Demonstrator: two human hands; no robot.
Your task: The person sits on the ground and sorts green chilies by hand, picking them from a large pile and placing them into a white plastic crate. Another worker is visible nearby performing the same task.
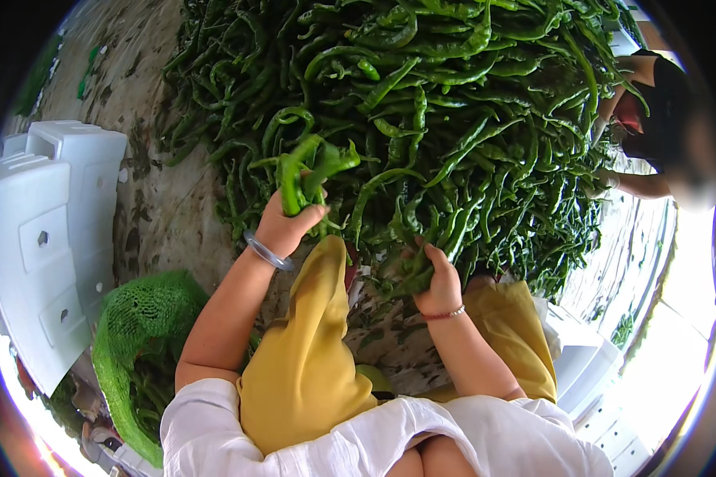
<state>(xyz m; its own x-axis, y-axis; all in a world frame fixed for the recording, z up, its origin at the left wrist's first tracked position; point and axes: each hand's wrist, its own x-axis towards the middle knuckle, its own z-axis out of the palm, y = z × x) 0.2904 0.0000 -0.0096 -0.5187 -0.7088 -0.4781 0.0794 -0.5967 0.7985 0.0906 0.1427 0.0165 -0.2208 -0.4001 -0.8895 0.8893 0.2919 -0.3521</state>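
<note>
A large heap of long green chili peppers (453,101) spreads across the ground in front of me. My left hand (287,222), with a pale bangle at the wrist, grips a small bunch of green peppers (301,173) above the heap's near left edge. Lower and to the right, my right hand (438,280) is closed around several darker green peppers (410,279), beside the heap's near edge. My right fingertips are partly hidden by those peppers.
White foam boxes (42,238) stand at the left. Near my left elbow sits a green mesh bag (149,304) with peppers inside. Another white foam box (585,358) is at the lower right. A person in dark clothing (656,113) reaches into the heap's right side.
</note>
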